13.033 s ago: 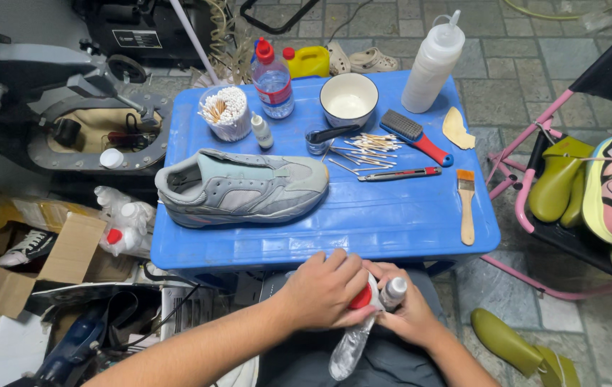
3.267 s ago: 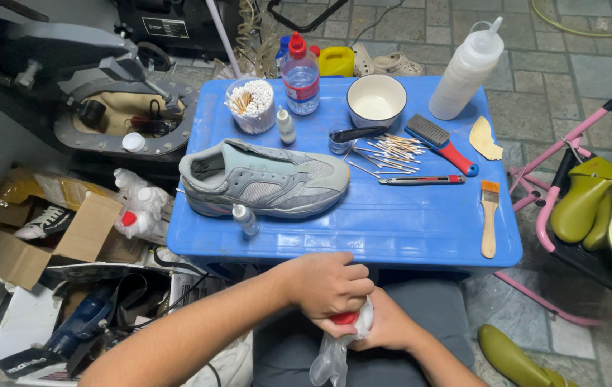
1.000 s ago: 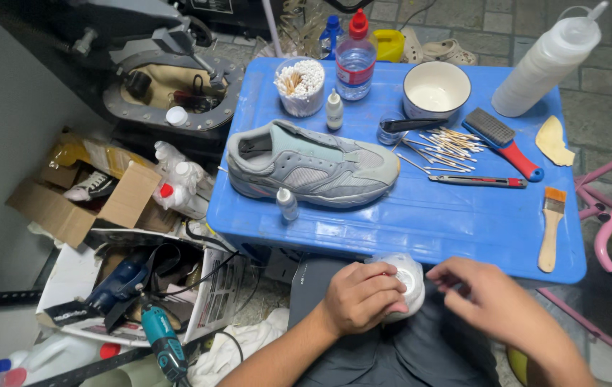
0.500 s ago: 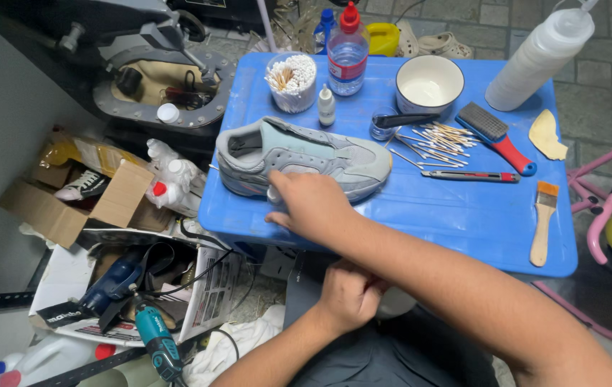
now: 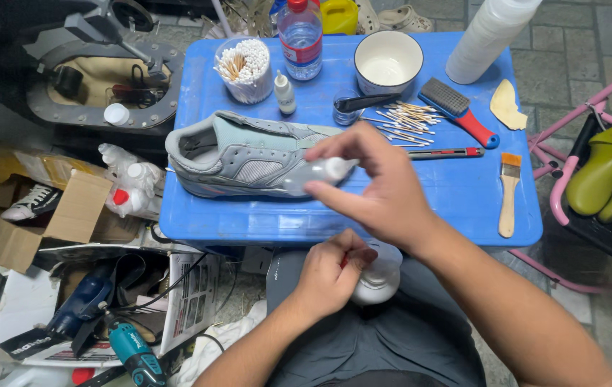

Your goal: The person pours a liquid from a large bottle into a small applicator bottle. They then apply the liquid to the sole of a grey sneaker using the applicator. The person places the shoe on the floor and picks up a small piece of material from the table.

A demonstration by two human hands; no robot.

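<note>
A grey and pale-green sneaker [image 5: 249,154] lies on its sole on the blue plastic table [image 5: 456,193]. My right hand [image 5: 378,186] hovers over the shoe's toe end and grips a small clear bottle with a white cap [image 5: 317,172], held sideways. My left hand [image 5: 331,276] rests in my lap, closed on a white rounded container [image 5: 381,276], with a bit of red showing between the fingers.
On the table stand a cup of cotton swabs [image 5: 245,68], a water bottle [image 5: 300,36], a white bowl [image 5: 388,61], a small dropper bottle [image 5: 286,93], loose swabs [image 5: 406,118], a red-handled brush [image 5: 460,111] and a paintbrush [image 5: 509,193]. Boxes and a drill [image 5: 130,351] crowd the floor left.
My right hand reached across to the table's left side, picked up the small clear bottle and now holds it above the sneaker. My left hand stays in my lap.
</note>
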